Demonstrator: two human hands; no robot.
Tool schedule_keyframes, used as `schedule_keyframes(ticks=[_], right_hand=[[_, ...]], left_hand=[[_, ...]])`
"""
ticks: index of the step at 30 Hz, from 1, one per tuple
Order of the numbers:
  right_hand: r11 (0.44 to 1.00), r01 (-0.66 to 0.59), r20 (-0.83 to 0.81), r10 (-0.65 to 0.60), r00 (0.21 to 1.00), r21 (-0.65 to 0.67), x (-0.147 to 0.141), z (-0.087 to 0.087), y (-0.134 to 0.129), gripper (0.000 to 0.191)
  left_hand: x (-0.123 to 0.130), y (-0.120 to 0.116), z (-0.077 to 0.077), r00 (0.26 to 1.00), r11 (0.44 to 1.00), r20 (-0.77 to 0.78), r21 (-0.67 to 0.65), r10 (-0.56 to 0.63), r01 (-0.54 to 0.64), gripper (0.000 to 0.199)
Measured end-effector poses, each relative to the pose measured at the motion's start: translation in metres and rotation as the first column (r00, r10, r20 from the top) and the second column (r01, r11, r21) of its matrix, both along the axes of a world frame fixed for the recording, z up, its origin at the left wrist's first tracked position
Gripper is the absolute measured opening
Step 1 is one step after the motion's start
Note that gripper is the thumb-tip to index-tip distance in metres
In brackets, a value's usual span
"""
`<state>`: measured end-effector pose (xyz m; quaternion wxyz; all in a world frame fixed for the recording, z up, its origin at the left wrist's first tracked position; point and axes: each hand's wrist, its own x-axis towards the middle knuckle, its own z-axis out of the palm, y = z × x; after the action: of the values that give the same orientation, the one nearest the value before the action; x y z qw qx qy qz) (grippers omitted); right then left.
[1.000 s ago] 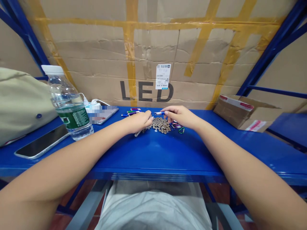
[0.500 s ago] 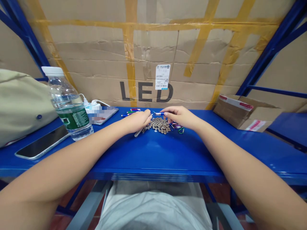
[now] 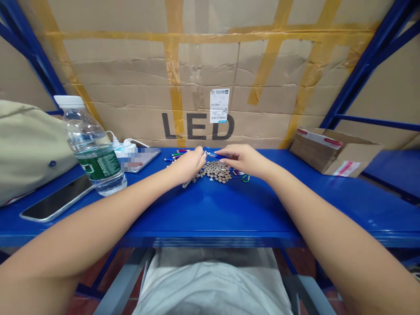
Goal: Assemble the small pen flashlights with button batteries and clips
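Note:
My right hand [image 3: 241, 158] pinches a small blue cylinder [image 3: 216, 155] between thumb and fingers, above a pile of small round metal pieces [image 3: 217, 170] on the blue table. A small ring lies at the cylinder's left end, near the fingertips of my left hand [image 3: 190, 165]. My left hand is closed round a thin metallic rod [image 3: 187, 183], whose lower end sticks out below it. Several coloured cylinders [image 3: 177, 154] lie behind my left hand. Coloured carabiners [image 3: 245, 178] lie beside the pile, partly under my right hand.
At the left of the table [image 3: 213, 214] stand a water bottle [image 3: 100, 168] and a beige bag [image 3: 29, 148], with a phone [image 3: 57, 199] lying between. Behind are a power strip [image 3: 124, 149] and a tablet-like device [image 3: 144, 159]. An open cardboard box [image 3: 318, 151] sits at the right.
The blue cylinder has tilted, its right end now lower, and the fingers of my right hand have shifted along it. The view has moved slightly.

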<state>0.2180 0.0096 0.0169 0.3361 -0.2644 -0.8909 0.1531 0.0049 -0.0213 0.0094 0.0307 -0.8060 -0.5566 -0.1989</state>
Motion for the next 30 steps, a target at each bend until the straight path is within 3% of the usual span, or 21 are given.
schedule_keyframes(ticks=[3, 8, 15, 19, 22, 24, 26, 28, 30], right_hand=[[0.997, 0.007, 0.005, -0.008, 1.0, 0.079, 0.008, 0.007, 0.004, 0.028], [0.995, 0.051, -0.05, -0.047, 0.998, 0.089, 0.024, 0.015, 0.011, 0.026], [0.963, 0.203, -0.037, -0.213, 0.976, -0.178, 0.065, 0.029, 0.015, 0.037], [0.937, 0.267, 0.0, -0.274, 0.962, -0.225, 0.086, 0.029, 0.023, 0.042], [0.926, 0.275, 0.05, -0.272, 0.961, -0.257, 0.09, 0.026, 0.028, 0.037], [0.921, 0.256, 0.091, -0.24, 0.966, -0.294, 0.091, 0.026, 0.029, 0.032], [0.914, 0.251, 0.066, -0.242, 0.968, -0.319, 0.092, 0.028, 0.028, 0.028], [0.902, 0.293, -0.027, -0.318, 0.948, -0.318, 0.095, 0.031, 0.026, 0.026], [0.875, 0.374, -0.118, -0.426, 0.897, -0.308, 0.097, 0.033, 0.025, 0.025]], left_hand=[[0.008, 0.001, -0.001, 0.97, 0.992, 0.227, -0.08, -0.08, 0.101, 0.027], [0.032, 0.014, 0.002, 0.814, 0.94, 0.575, -0.233, -0.075, 0.251, 0.026], [0.086, 0.039, 0.019, 0.709, 0.887, 0.704, -0.3, -0.043, 0.352, 0.027], [0.112, 0.052, 0.019, 0.582, 0.795, 0.811, -0.386, 0.052, 0.468, 0.024], [0.116, 0.063, 0.019, 0.531, 0.778, 0.836, -0.422, 0.136, 0.465, 0.024], [0.112, 0.071, 0.021, 0.571, 0.812, 0.81, -0.418, 0.131, 0.407, 0.024], [0.105, 0.079, 0.024, 0.74, 0.86, 0.671, -0.404, 0.048, 0.311, 0.023], [0.099, 0.086, 0.025, 0.918, 0.895, 0.387, -0.374, -0.088, 0.243, 0.022], [0.096, 0.09, 0.024, 0.971, 0.918, 0.113, -0.321, -0.209, 0.235, 0.023]])
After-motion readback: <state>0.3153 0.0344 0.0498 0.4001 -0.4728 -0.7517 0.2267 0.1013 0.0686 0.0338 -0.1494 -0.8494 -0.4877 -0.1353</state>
